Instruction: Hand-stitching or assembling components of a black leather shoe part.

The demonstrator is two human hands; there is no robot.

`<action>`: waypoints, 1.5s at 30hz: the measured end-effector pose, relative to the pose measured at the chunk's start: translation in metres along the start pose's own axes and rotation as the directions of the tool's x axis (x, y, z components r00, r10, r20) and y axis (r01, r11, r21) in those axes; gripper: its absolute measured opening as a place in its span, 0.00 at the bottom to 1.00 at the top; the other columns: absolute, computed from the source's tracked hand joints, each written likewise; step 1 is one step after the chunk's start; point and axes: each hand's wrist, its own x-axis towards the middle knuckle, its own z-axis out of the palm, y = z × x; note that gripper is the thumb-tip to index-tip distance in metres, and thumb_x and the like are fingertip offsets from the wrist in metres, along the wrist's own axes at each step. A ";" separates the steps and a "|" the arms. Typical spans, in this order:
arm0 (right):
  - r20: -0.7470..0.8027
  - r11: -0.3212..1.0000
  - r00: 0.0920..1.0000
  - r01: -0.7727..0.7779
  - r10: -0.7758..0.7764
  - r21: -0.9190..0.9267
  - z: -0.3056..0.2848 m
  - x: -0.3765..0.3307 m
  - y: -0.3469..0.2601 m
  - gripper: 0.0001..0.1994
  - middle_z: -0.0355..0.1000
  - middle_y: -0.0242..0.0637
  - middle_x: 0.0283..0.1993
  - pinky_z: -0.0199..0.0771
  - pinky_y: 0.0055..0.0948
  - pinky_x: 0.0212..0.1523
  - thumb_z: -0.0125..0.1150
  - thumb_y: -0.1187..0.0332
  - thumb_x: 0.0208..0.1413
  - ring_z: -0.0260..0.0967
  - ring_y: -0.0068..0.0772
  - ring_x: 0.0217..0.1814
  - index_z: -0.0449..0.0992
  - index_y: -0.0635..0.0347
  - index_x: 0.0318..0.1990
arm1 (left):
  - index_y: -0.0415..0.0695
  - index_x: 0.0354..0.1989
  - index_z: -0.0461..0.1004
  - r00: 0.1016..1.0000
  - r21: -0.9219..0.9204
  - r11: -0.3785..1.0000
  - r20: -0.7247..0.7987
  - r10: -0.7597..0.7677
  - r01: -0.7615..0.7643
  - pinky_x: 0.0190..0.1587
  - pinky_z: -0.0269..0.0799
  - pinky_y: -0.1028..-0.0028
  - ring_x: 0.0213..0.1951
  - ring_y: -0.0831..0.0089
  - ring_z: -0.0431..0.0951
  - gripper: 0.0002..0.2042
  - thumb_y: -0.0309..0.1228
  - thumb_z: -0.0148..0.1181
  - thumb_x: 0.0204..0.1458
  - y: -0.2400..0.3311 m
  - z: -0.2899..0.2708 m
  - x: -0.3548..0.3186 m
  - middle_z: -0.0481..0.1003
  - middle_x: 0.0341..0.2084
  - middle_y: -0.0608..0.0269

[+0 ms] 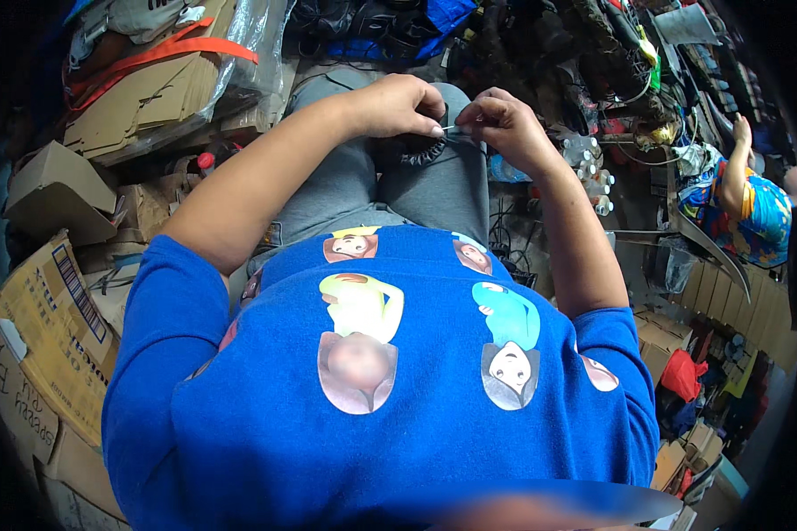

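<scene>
I sit in a blue printed shirt and grey trousers, both hands meeting over my knees. My left hand (398, 104) curls over a small black ruffled piece (421, 150) that rests on my lap. My right hand (498, 119) pinches a thin pale strand or small light part (452, 129) that runs between the two hands' fingertips. The black piece is partly hidden under my left fingers. What exactly the strand is I cannot tell.
Flattened cardboard with an orange strap (150, 80) lies at the upper left, more boxes (49, 327) at the left. Dark shoes and parts (584, 53) pile ahead. Small white bottles (593, 173) stand at the right. Another person in a colourful shirt (744, 203) sits far right.
</scene>
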 end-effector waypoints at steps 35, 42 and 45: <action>0.178 0.556 0.946 0.305 -0.271 -0.773 0.020 -0.013 -0.045 0.11 0.68 0.40 0.32 0.65 0.36 0.41 0.50 0.75 0.45 0.68 0.42 0.36 0.79 0.54 0.33 | 0.35 0.48 0.72 0.935 -0.413 0.901 0.353 0.027 0.130 0.54 0.62 0.76 0.46 0.75 0.72 0.18 0.24 0.55 0.47 -0.008 -0.003 0.000 0.76 0.41 0.58; 0.044 0.769 0.966 0.231 -0.256 -0.596 0.005 0.000 -0.027 0.02 0.69 0.39 0.28 0.72 0.39 0.36 0.61 0.70 0.43 0.71 0.43 0.34 0.78 0.53 0.26 | 0.35 0.40 0.75 0.981 -0.231 0.972 0.192 0.010 0.036 0.45 0.69 0.76 0.38 0.77 0.75 0.12 0.20 0.57 0.46 -0.012 -0.008 0.008 0.77 0.36 0.61; 0.091 0.721 0.946 0.297 -0.311 -0.626 0.007 0.005 -0.031 0.02 0.69 0.39 0.28 0.72 0.39 0.35 0.62 0.70 0.42 0.71 0.43 0.34 0.78 0.53 0.26 | 0.36 0.34 0.77 0.985 -0.205 0.978 0.175 -0.011 0.047 0.42 0.70 0.75 0.36 0.77 0.75 0.07 0.20 0.58 0.44 -0.013 -0.007 0.007 0.77 0.33 0.60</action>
